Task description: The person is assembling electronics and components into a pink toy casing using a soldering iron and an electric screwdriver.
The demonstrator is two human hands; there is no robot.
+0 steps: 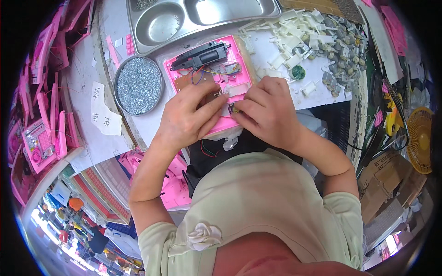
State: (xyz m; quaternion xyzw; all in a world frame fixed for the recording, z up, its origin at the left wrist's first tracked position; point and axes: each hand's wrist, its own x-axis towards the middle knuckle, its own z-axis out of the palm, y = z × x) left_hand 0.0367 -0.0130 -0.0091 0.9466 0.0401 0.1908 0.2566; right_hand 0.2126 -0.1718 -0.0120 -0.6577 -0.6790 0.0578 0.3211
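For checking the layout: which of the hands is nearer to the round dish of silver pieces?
Left. The left hand is right of the round dish; the right hand is farther right, beyond the left one.

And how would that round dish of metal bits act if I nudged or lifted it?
The dish is probably heavy for its size, being packed with metal bits. Its wide, low shape suggests sliding rather than tipping. The loose bits might spill if it tilts.

Dish (115, 87) left of casing (243, 64), parts heap (343, 57) right, tray (189, 31) behind
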